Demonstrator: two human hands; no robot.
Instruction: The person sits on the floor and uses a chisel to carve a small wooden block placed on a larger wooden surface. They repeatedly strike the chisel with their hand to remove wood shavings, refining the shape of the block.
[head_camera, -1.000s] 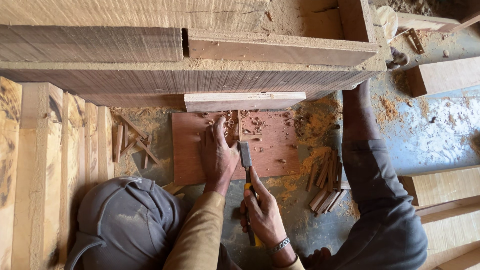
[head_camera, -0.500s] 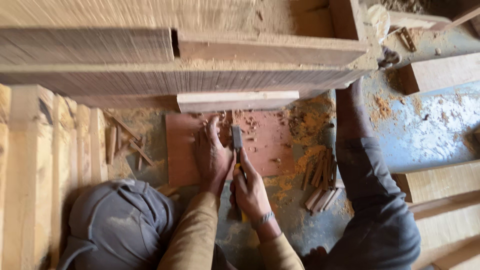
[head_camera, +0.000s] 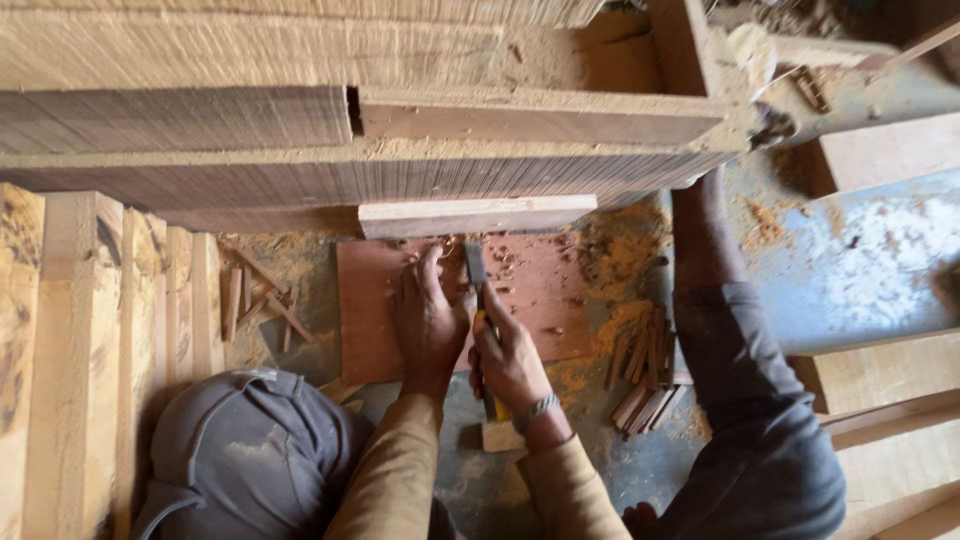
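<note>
Reddish board under flat left hand (right hand grips chisel).

I am pushing the chisel forward: its blade is now sitting near the far edge of the reddish board. My right hand is closing up against my left hand.

The right hand grips a chisel over a flat board; the left hand lies on the board just left of the grip; a plank lies beyond it; a pile of sticks lies to the right; a knee sits left and nearer.
</note>
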